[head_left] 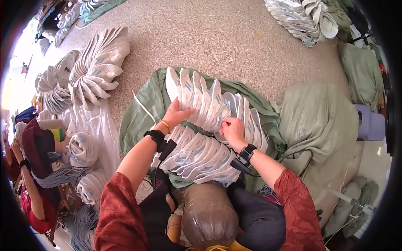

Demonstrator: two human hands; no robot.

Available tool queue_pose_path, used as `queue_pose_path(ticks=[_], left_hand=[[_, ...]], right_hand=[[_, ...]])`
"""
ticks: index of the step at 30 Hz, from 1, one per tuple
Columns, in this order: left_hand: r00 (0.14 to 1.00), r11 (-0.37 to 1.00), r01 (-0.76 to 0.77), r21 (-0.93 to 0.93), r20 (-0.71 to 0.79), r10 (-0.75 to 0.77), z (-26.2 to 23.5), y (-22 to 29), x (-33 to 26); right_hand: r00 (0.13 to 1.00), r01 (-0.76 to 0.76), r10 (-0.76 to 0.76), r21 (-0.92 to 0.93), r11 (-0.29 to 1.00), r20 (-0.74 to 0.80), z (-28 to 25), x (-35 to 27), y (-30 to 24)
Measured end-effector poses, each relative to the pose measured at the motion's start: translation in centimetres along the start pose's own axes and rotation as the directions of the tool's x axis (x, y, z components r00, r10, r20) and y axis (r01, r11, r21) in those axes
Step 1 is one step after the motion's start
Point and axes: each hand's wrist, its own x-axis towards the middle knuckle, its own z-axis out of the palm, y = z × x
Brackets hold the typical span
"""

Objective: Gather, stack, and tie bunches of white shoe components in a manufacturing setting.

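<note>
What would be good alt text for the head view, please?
A person's bare left hand and bare right hand touch overlapping, blue-marked white shoe uppers arranged in two rows over crumpled green sheeting. Similar white bundles lie around the speckled beige floor, and another person's bare arm shows at left.

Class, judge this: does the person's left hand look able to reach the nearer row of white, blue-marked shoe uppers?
Probably yes: the left hand is just beyond the nearer row, whose middle lies uncovered between the two black wrist devices.
</note>
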Motion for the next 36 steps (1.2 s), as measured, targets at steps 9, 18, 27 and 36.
queue_pose_path(ticks=[9,18,27,36], left_hand=[[0.994,0.985,0.106,-0.137,-0.018,-0.110,-1.2,0.7,-0.5],[0.993,0.972,0.115,-0.204,0.015,-0.114,-1.3,-0.1,-0.3],[0.977,0.951,0.201,-0.233,0.114,-0.178,-1.4,-0.8,0.0],[0.958,0.668,0.287,-0.687,0.219,-0.186,-5.3,-3.8,0.7]], right_hand=[[0.996,-0.067,0.067,0.004,0.998,-0.057,1.0,1.5,-0.6],[0.963,0.236,-0.270,-0.412,0.880,-0.026,2.5,4.2,3.4],[0.839,-0.544,0.404,0.526,0.653,0.365,3.1,6.2,6.2],[0.837,-0.537,0.372,0.468,0.702,0.402,2.8,5.5,4.1]])
